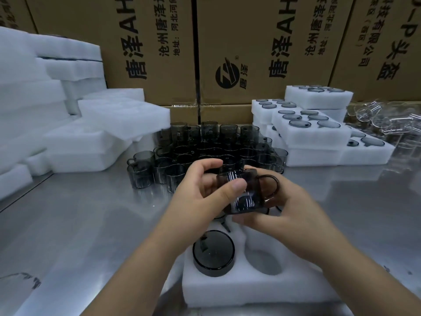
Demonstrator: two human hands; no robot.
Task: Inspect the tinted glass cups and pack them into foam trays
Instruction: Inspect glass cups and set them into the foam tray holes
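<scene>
Hands meet above the near edge of the steel counter (91, 224), both holding one tinted glass cup (247, 192). The left hand (205, 183) pinches the cup's body between thumb and fingers. The right hand (287, 210) cradles it from below and the right with its fingers curled around it. The cup is tipped on its side, and its loop handle (272, 185) points right. Directly beneath lies a white foam tray (250, 290). A second cup (213, 253) sits in the tray's near-left cavity, and the near-right cavity (263, 258) is vacant. Behind the hands stands a dense cluster of unpacked cups (211, 144). Filled foam trays (312, 131) are stacked to the right, and empty foam trays (68, 115) are piled to the left. Clear glass pieces (387, 120) lie at the far right, too blurred to identify. Printed cardboard cartons (250, 53) form the backdrop.
</scene>
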